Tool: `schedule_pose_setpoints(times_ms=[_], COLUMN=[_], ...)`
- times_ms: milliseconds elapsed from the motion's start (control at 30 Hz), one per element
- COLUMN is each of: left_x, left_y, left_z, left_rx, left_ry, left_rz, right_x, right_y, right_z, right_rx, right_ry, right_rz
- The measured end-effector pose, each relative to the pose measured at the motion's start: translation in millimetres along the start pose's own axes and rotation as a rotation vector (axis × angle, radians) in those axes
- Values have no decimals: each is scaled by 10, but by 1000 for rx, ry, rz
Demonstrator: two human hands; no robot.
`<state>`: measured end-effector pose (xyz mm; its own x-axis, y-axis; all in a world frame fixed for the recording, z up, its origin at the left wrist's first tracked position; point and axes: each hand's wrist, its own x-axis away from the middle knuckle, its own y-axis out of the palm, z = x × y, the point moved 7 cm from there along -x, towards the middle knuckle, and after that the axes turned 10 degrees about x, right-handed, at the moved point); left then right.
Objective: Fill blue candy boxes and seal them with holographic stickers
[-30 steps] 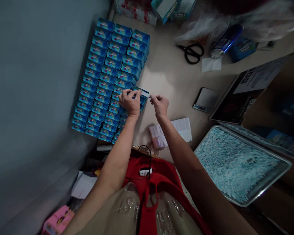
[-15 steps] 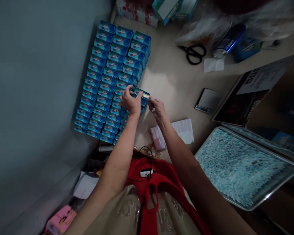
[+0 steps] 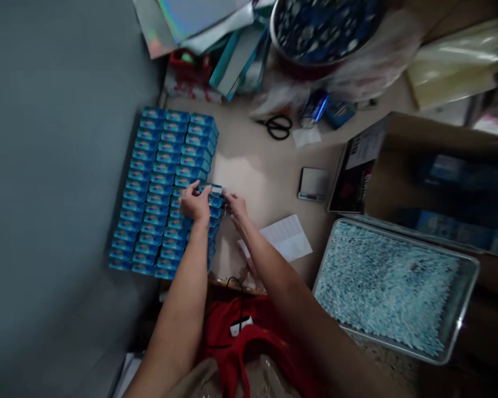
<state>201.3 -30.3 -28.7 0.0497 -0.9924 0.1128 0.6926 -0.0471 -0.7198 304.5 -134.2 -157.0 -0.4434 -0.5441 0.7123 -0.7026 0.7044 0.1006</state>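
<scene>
Pellets [image 3: 385, 287], pale teal flecked with dark blue, covered most of the tray [image 3: 456, 304] at the near right, leaving a bare strip along its right end. Beyond it, the left hand [image 3: 196, 204] pinched a small box [image 3: 218, 189] between thumb and fingers, at the right edge of the packed rows of blue boxes [image 3: 136, 213]. The right hand [image 3: 235, 207] had its fingertips drawn together at the small box's right end; whether they gripped it, I cannot tell. The carton [image 3: 398, 138] to the right held blue packs [image 3: 446, 168]. Farther off, a bowl [image 3: 305, 69] contained dark blue and white pieces [image 3: 319, 27].
</scene>
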Motion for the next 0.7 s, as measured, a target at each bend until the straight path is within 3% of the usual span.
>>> schedule_pose_setpoints(times_ms=[167,333,533,700], left_x=[-143,-141,-246,-111], left_y=[-28,-73,-182,-543], left_z=[-2,0,-22,-239], left_rx=[50,73,179,208], left_ry=[-116,-139,-83,36], left_rz=[-41,-2,-52,-25], right_x=[117,589,1500,2061], right_y=[-296,-997,-1980,-2518], right_z=[-300,-378,-17,487], right_rx=[137,288,455,593], right_ry=[-86,-171,-197,-196], right_rz=[69,96,218,328])
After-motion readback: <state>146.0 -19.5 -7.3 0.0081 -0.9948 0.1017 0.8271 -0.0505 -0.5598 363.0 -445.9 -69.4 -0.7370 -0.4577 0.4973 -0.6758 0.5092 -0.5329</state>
